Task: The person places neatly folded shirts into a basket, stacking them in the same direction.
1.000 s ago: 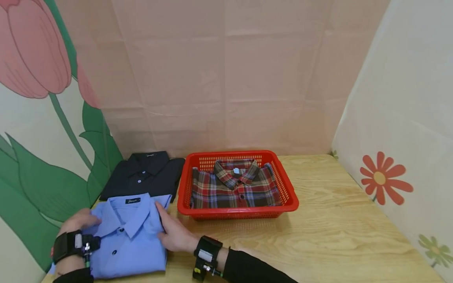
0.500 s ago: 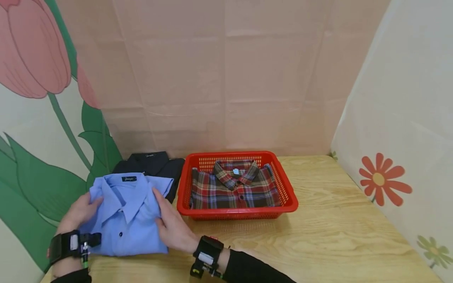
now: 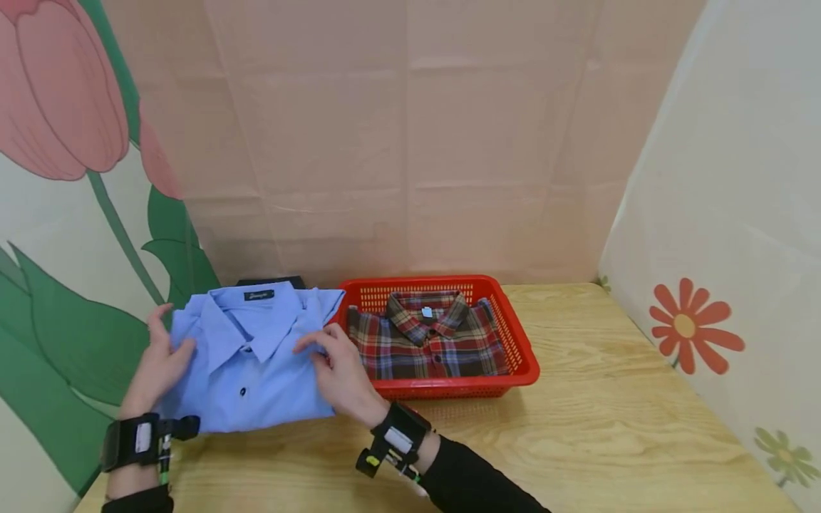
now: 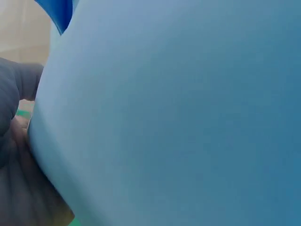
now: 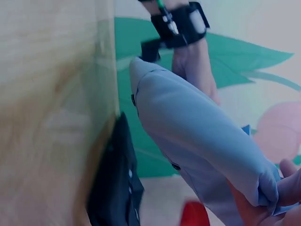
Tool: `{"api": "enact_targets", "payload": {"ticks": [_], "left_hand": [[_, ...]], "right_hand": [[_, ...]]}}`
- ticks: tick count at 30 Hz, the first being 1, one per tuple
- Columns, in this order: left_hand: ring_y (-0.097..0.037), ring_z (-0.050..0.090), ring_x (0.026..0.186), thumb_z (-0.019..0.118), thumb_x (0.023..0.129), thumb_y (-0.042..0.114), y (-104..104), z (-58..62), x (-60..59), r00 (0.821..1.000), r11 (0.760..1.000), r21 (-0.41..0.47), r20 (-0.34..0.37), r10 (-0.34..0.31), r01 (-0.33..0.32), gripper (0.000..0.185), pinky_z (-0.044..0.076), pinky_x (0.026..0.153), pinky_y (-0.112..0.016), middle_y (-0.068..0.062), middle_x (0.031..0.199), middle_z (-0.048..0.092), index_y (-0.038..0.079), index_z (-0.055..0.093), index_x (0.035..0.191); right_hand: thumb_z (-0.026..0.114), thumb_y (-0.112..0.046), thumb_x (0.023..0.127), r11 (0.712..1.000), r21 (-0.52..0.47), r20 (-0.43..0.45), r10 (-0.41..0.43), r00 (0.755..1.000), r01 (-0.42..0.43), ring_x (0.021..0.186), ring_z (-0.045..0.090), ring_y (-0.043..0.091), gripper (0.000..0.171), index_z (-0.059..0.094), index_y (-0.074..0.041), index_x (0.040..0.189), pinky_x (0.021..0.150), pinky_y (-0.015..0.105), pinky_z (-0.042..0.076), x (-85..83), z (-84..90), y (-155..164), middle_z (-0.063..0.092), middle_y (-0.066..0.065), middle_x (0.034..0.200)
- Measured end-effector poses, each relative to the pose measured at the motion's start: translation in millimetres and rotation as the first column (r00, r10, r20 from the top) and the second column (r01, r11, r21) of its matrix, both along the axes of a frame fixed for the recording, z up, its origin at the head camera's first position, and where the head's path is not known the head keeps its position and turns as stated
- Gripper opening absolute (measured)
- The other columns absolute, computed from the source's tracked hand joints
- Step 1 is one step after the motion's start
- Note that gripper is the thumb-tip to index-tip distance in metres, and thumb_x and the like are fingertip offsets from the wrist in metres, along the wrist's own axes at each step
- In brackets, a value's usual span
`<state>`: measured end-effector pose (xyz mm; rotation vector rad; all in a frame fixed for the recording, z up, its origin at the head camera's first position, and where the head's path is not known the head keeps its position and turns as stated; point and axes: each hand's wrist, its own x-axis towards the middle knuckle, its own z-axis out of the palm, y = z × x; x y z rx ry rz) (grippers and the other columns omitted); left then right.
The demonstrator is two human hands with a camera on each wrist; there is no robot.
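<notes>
A folded light blue shirt (image 3: pixel 269 385) with a dark neck label is held up off the table between both hands. My left hand (image 3: pixel 157 367) grips its left side, thumb on the front. On the opposite side my right hand (image 3: pixel 343 374) pinches the fabric between thumb and fingers, which shows up close in the right wrist view. Blue cloth (image 4: pixel 164 117) fills most of the left wrist view. Behind the raised shirt lies a folded black shirt (image 5: pixel 115 183), mostly hidden in the head view.
A red plastic basket (image 3: pixel 449 385) stands right of the blue shirt, whose right shoulder overlaps its left rim in the head view. Inside the basket lies a folded plaid shirt (image 3: pixel 423 349). The wooden table (image 3: pixel 596 399) meets a pinkish backdrop (image 3: pixel 410 142) at the back.
Both hands have raised the blue shirt off the table and carried it away from the body and a little rightward. It now covers most of the black shirt. Basket and plaid shirt stay put.
</notes>
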<state>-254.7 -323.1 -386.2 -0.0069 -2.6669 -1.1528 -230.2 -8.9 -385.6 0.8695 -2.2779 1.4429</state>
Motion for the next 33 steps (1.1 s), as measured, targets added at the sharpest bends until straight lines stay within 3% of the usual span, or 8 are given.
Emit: {"api": "enact_targets", "payload": {"ticks": [2,6,7,11,15,24,27,33], "left_hand": [[-0.023,0.047,0.066,0.037,0.103,0.017,7,-0.3,-1.0,0.996,1.000,-0.030,-0.084,-0.008,0.006,0.042,0.038,0.060,-0.037,-0.016,0.077,0.048,0.007,0.030,0.144],[-0.024,0.050,0.106,0.039,0.105,0.013,20,1.4,-3.6,0.981,0.996,-0.073,-0.184,-0.067,0.055,0.026,0.037,0.083,-0.030,-0.021,0.122,0.059,0.002,0.063,0.110],[-0.024,0.050,0.106,0.040,0.105,0.013,24,2.3,-4.4,0.981,0.995,-0.070,-0.180,-0.079,0.068,0.028,0.037,0.084,-0.030,-0.021,0.121,0.060,0.002,0.065,0.107],[-0.042,0.040,0.130,0.047,0.099,0.008,35,8.9,-5.0,0.985,0.988,-0.065,-0.092,-0.144,0.138,0.030,0.036,0.097,-0.054,-0.028,0.144,0.043,0.003,0.061,0.125],[-0.051,0.027,0.138,0.057,0.088,0.002,44,12.3,-6.0,0.975,0.972,-0.106,-0.052,-0.214,0.208,0.053,0.031,0.098,-0.066,-0.031,0.154,0.025,0.006,0.050,0.140],[-0.052,0.022,0.141,0.055,0.084,-0.013,60,12.8,-5.7,0.924,0.955,-0.116,-0.245,-0.294,0.273,0.067,0.026,0.102,-0.071,-0.028,0.158,0.018,0.005,0.042,0.147],[-0.054,0.026,0.138,0.056,0.084,-0.010,68,15.6,-5.1,0.929,0.960,-0.117,-0.248,-0.276,0.254,0.068,0.029,0.099,-0.074,-0.028,0.159,0.017,0.006,0.040,0.149],[-0.055,0.029,0.133,0.062,0.084,-0.002,84,17.5,-7.2,0.945,0.957,-0.109,-0.166,-0.283,0.268,0.077,0.033,0.095,-0.077,-0.027,0.160,0.009,0.012,0.032,0.154]], "right_hand": [[0.054,0.006,0.093,0.999,-0.020,0.007,-0.034,0.999,0.034,0.080,0.047,0.010,0.031,0.072,-0.017,0.105,0.071,0.019,0.040,-3.1,3.1,7,0.055,0.005,0.097],[0.054,0.005,0.094,0.993,-0.032,-0.019,-0.111,0.994,0.111,0.077,0.047,0.013,0.034,0.073,-0.017,0.111,0.068,0.022,0.038,-8.8,8.1,23,0.056,0.006,0.097],[0.054,0.004,0.095,0.992,-0.027,-0.024,-0.127,0.992,0.126,0.076,0.047,0.014,0.034,0.072,-0.017,0.114,0.067,0.023,0.037,-9.6,9.0,28,0.056,0.007,0.098],[0.056,0.000,0.095,0.987,0.000,-0.034,-0.163,0.986,0.163,0.072,0.045,0.012,0.035,0.069,-0.016,0.123,0.063,0.022,0.037,-11.9,12.4,42,0.056,0.007,0.107],[0.063,-0.003,0.090,0.989,0.036,-0.046,-0.141,0.989,0.143,0.076,0.047,0.013,0.044,0.062,-0.014,0.133,0.063,0.022,0.039,-11.9,15.5,55,0.052,0.009,0.117],[0.064,-0.003,0.090,0.994,0.105,0.001,-0.018,1.000,0.018,0.117,0.046,0.023,0.066,0.041,-0.017,0.150,0.086,0.032,0.043,-14.3,20.5,85,0.037,0.008,0.138],[0.064,-0.002,0.090,0.994,0.107,0.014,0.005,1.000,-0.006,0.123,0.043,0.026,0.071,0.035,-0.018,0.153,0.091,0.038,0.043,-16.4,22.1,96,0.033,0.010,0.142],[0.064,-0.002,0.089,0.994,0.112,0.034,0.009,0.999,-0.013,0.128,0.040,0.029,0.077,0.029,-0.022,0.155,0.095,0.043,0.043,-23.0,24.5,119,0.028,0.010,0.146]]}}
